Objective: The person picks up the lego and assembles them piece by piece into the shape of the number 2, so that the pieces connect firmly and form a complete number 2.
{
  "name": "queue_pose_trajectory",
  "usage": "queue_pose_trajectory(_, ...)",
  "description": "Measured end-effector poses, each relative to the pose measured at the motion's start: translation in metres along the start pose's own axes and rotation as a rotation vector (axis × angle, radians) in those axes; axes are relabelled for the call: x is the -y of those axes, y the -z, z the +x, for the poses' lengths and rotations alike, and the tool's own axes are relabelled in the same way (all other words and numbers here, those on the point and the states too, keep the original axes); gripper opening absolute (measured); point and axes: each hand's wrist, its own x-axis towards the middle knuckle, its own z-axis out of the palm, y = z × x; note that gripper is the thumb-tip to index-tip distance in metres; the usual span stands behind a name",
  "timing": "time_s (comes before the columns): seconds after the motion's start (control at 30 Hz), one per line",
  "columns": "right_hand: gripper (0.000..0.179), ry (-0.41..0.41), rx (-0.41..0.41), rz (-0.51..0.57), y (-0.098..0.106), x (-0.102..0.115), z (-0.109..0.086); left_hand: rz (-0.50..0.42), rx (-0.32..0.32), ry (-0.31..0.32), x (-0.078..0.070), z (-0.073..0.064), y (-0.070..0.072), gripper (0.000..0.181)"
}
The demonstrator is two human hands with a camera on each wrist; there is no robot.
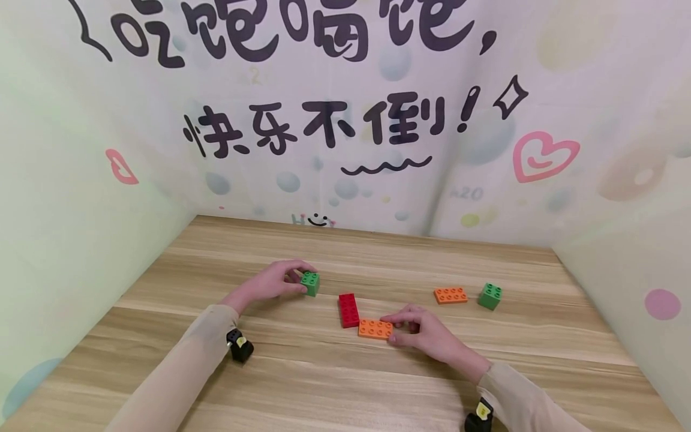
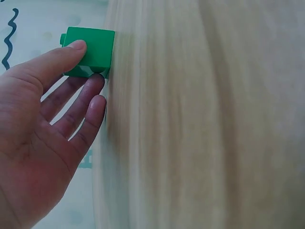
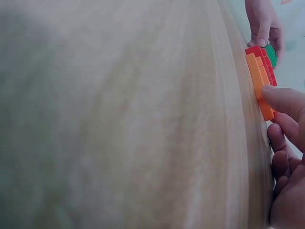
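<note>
Between thumb and fingers my left hand [image 1: 276,281] pinches a green building block [image 1: 310,284] at the left of the head view. The left wrist view shows the thumb flat on one face of that block [image 2: 97,50], fingertips under its far side. My right hand [image 1: 423,335] pinches the right end of an orange building block [image 1: 375,329], which lies flat, studs up. A red building block [image 1: 348,310] lies just left of it, its near corner right at the orange block's left end. In the right wrist view the thumb presses the orange block's side [image 3: 259,86].
Farther right on the wooden table [image 1: 324,384] lie a second orange block [image 1: 450,295] and a second green block [image 1: 490,296]. A white printed cloth [image 1: 345,198] stands behind the table's back edge, with pale walls at both sides.
</note>
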Motion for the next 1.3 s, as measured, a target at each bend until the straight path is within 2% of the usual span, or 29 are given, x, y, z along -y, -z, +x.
queue_pose_trajectory(0.47, 0.035, 0.021, -0.019, -0.056, -0.002, -0.004, 0.002, -0.02, -0.017, 0.042, -0.002, 0.001, 0.0, 0.036)
queue_pose_trajectory(0.77, 0.034, 0.031, -0.025, -0.069, -0.002, -0.006, 0.003, -0.034, -0.038, 0.026, -0.002, 0.002, 0.0, 0.037)
queue_pose_trajectory(1.3, 0.034, 0.025, -0.02, -0.072, -0.002, -0.003, 0.002, -0.073, -0.057, 0.038, -0.014, -0.004, -0.004, 0.039)
